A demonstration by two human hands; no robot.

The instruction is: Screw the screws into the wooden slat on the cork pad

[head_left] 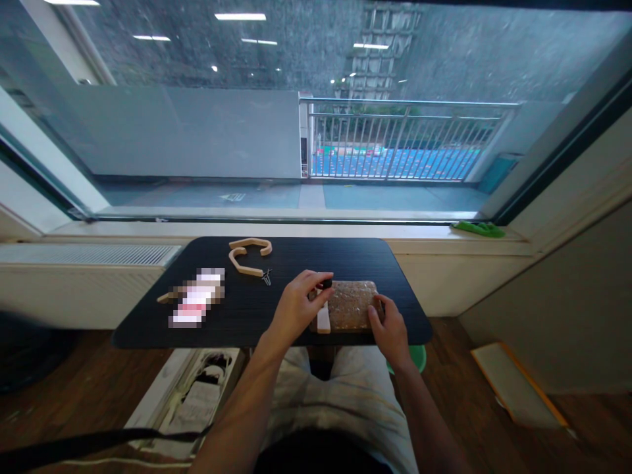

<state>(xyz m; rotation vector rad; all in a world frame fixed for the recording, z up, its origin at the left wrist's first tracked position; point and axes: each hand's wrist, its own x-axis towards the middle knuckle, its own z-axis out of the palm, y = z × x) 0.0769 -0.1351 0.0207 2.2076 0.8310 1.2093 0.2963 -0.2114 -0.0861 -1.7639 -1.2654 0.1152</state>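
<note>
A flat, brown, speckled board [351,306] lies near the front edge of the black table [237,309]. Across its left end runs a pale strip [323,319]. My left hand [296,303] is over that end, pinching a small black round piece [326,283] between thumb and fingers; its exact kind is too small to tell. At the board's right edge, my right hand [392,326] grips it, thumb on top and the other fingers partly hidden.
Two curved wooden hooks [247,270] and several small metal screws [267,277] lie at the table's back left. A pixelated patch [197,297] covers something nearby, beside a wooden stick [166,297]. Below left stands an open white box [197,388]; a window rises behind.
</note>
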